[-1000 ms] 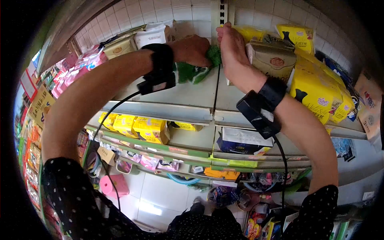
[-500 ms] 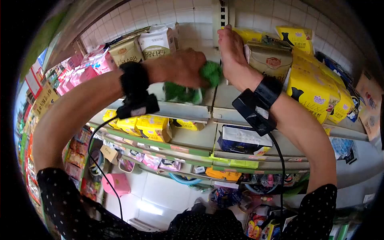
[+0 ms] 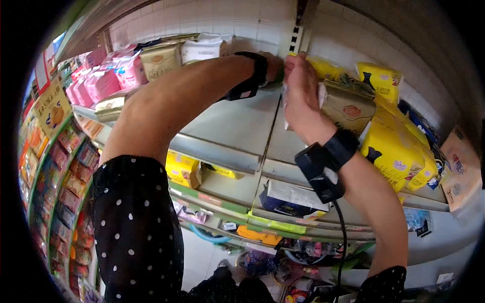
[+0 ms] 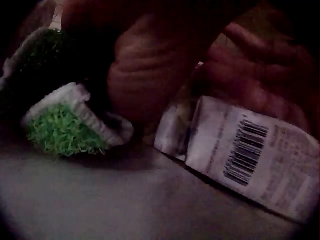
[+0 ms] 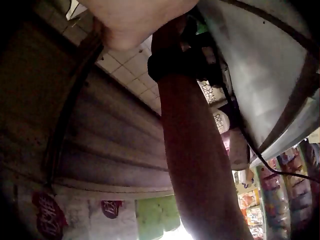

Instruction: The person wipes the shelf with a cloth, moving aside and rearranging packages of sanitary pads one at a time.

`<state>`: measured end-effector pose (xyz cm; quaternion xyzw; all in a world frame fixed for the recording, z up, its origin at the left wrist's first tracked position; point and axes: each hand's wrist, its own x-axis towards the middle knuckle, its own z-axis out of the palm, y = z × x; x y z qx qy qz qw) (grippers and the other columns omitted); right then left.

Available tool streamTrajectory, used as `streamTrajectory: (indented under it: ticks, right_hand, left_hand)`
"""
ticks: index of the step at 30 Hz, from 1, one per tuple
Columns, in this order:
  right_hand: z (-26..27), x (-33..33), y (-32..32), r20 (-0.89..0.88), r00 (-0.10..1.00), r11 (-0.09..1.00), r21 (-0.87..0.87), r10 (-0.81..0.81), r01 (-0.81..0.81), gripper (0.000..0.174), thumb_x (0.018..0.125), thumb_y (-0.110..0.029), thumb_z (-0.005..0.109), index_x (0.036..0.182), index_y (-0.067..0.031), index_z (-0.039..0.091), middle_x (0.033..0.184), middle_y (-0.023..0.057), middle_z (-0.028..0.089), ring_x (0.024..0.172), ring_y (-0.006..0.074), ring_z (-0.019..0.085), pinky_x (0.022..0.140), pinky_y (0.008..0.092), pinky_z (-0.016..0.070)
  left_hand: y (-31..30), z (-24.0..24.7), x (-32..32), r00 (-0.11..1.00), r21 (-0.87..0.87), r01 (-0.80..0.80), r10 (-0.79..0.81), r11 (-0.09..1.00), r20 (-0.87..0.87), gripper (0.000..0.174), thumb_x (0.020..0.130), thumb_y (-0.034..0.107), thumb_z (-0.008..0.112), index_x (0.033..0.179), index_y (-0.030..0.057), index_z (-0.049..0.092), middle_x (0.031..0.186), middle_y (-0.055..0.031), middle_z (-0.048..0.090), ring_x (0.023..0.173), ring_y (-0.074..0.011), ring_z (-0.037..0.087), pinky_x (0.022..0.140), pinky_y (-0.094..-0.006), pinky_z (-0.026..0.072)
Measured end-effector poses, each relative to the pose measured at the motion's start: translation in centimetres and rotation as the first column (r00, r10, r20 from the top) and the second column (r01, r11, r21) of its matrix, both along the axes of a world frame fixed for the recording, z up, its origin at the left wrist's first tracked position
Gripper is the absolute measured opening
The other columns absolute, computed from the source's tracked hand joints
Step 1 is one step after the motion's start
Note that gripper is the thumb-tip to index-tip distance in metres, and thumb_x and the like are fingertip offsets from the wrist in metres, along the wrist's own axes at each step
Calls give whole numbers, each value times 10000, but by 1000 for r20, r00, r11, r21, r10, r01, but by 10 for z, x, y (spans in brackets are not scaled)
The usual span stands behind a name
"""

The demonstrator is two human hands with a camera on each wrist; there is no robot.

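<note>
At the back of the upper shelf, my left hand (image 3: pixel 272 69) reaches in beside the metal upright, its fingers mostly hidden. The left wrist view shows this hand (image 4: pixel 145 70) curled round a green shaggy cloth (image 4: pixel 65 131) with white edging, resting on the shelf surface. My right hand (image 3: pixel 302 98) stands upright with fingers extended along the left side of the gold package (image 3: pixel 348 106). Close to its palm, a white package with a barcode (image 4: pixel 245 150) sits on the shelf. Only part of the right hand (image 5: pixel 137 22) shows in the right wrist view.
Yellow packages (image 3: pixel 394 151) stand to the right of the gold one. White (image 3: pixel 202 49) and pink packages (image 3: pixel 101 86) line the left end. A lower shelf holds a dark blue and white package (image 3: pixel 293 197). The tiled wall (image 3: pixel 242 22) closes the back.
My left hand has moved right and deeper toward the upright with the cloth, which is now largely hidden in the head view. The head view has shifted; my right hand stays beside the gold package.
</note>
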<state>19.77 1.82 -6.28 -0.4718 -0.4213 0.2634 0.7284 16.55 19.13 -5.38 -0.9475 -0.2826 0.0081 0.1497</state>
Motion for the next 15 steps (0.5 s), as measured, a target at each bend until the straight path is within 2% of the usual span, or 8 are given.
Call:
streamTrajectory:
  ticks: [1, 4, 5, 8, 11, 13, 14, 15]
  right_hand:
    - [-5, 3, 3, 80, 997, 998, 56, 7, -11, 531, 999, -438, 347, 1222, 7, 533, 1200, 113, 571, 1111, 210, 517, 970, 315, 381]
    - [-11, 6, 6, 145, 989, 995, 104, -26, 10, 529, 995, -439, 353, 1218, 7, 531, 1213, 118, 567, 1121, 207, 514, 985, 314, 378]
    - [-11, 5, 7, 95, 995, 991, 130, -37, 25, 480, 982, -419, 382, 1156, -7, 556, 1144, 105, 581, 1055, 197, 525, 943, 307, 391]
    - [5, 3, -14, 204, 974, 995, -51, 97, -88, 617, 1013, -422, 184, 1320, 72, 388, 1369, 265, 404, 1325, 342, 341, 1104, 383, 237]
    - [2, 4, -11, 152, 981, 992, 14, 125, -128, 509, 999, -248, 298, 1390, 78, 286, 1429, 283, 316, 1366, 364, 271, 1132, 414, 191]
    - [-35, 30, 14, 551, 833, 973, 159, 51, -164, 522, 940, -76, 330, 1422, 76, 202, 1462, 297, 234, 1380, 403, 215, 1143, 437, 159]
    - [-36, 32, 13, 641, 767, 975, 143, 38, -168, 565, 902, -2, 325, 1435, 71, 154, 1474, 303, 191, 1384, 423, 185, 1147, 449, 141]
    - [-36, 35, 13, 722, 691, 976, 133, 22, -170, 622, 863, 71, 320, 1447, 66, 106, 1485, 310, 148, 1388, 444, 155, 1151, 461, 123]
  left_hand:
    - [4, 0, 3, 1000, -7, -10, 10, 1000, -9, 367, 662, 223, 604, 962, 22, 668, 950, -188, 676, 944, -363, 637, 793, -440, 509]
    - [10, 0, 2, 999, -35, -22, 21, 999, -24, 383, 655, 226, 607, 970, 20, 668, 956, -194, 675, 948, -364, 637, 801, -441, 508]
    - [9, 0, 1, 999, -36, -18, 17, 999, -32, 388, 652, 228, 608, 973, 19, 668, 958, -195, 675, 949, -364, 636, 803, -441, 508]
    - [-12, 3, -4, 997, -42, 4, -7, 999, -74, 403, 645, 231, 610, 982, 17, 668, 964, -201, 674, 953, -364, 636, 811, -442, 507]
    - [-62, 17, -28, 989, -27, 58, -61, 998, -132, 419, 638, 235, 612, 990, 15, 668, 971, -206, 673, 957, -365, 635, 818, -443, 506]
    - [-101, 29, -50, 983, -23, 102, -104, 995, -150, 429, 633, 237, 614, 995, 14, 668, 975, -210, 672, 960, -365, 634, 823, -443, 505]
    - [-126, 37, -68, 987, -104, 140, -147, 985, -63, 424, 632, 246, 623, 972, -3, 669, 959, -231, 666, 956, -374, 633, 826, -449, 507]
    - [-151, 43, -76, 989, -80, 67, -77, 994, -124, 409, 639, 250, 622, 958, -1, 671, 957, -232, 665, 952, -378, 632, 828, -451, 506]
